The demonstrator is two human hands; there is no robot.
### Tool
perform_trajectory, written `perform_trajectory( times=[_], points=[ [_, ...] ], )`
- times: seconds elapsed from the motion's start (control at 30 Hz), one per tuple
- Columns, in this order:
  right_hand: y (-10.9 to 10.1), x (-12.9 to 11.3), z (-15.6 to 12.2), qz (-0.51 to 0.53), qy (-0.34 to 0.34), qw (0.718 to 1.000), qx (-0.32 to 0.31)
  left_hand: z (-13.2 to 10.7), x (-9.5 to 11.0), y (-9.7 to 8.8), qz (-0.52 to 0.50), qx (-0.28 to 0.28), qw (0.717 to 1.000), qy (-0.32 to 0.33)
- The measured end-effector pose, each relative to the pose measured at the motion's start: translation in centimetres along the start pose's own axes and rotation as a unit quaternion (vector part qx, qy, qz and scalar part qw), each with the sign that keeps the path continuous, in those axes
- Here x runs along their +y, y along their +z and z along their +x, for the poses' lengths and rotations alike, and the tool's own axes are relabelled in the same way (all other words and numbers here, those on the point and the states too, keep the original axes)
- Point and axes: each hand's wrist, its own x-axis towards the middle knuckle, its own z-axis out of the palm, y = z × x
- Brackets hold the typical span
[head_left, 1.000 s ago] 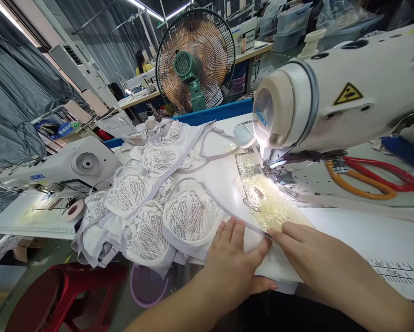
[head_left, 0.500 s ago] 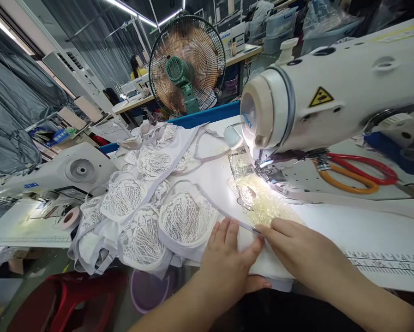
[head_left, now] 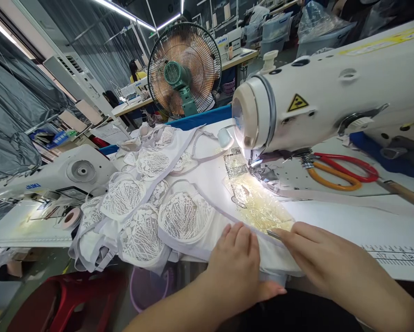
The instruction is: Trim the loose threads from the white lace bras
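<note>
My left hand (head_left: pixel 237 265) lies flat, fingers out, on white fabric (head_left: pixel 269 260) at the table's near edge. My right hand (head_left: pixel 317 258) rests beside it, fingertips pinched on a thin metal tool (head_left: pixel 273 234) pressed to the cloth. A grey elastic strap (head_left: pixel 213 207) runs from my hands towards the presser foot (head_left: pixel 262 173) of the white sewing machine (head_left: pixel 324 101). A heap of white lace bra cups (head_left: pixel 147 203) lies left of my hands.
Red- and orange-handled scissors (head_left: pixel 338 173) lie behind the machine's needle. A green fan (head_left: pixel 184 69) stands at the table's far edge. Another sewing machine (head_left: pixel 54 173) and a tape roll (head_left: pixel 70 216) sit at left. A red stool (head_left: pixel 64 302) and a purple bin (head_left: pixel 147 290) are below.
My left hand has slid a little right and nearer along the fabric; my right hand stays on the tool. The view has shifted slightly.
</note>
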Motion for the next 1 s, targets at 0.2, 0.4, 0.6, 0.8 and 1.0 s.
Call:
perform_trajectory(
  times=[0.2,0.4,0.6,0.8,1.0],
  points=[
    [1.0,-0.6,0.8,0.000,-0.053,0.999,0.009,-0.4,1.0,1.0,0.039,0.065,0.997,0.019],
    [1.3,-1.0,1.6,-0.008,-0.045,0.998,-0.045,-0.4,0.7,1.5,0.041,0.076,0.996,0.025],
    [1.0,0.4,-0.3,0.010,-0.058,0.997,-0.056,-0.4,0.7,1.7,0.027,0.038,0.999,0.016],
    [-0.1,1.6,-2.3,0.010,-0.043,0.999,-0.027,-0.4,0.7,1.3,0.023,0.016,0.999,0.016],
    [0.2,0.3,-0.6,0.016,-0.056,0.998,0.007,-0.3,0.8,0.8,0.012,-0.003,1.000,0.013]
  ],
)
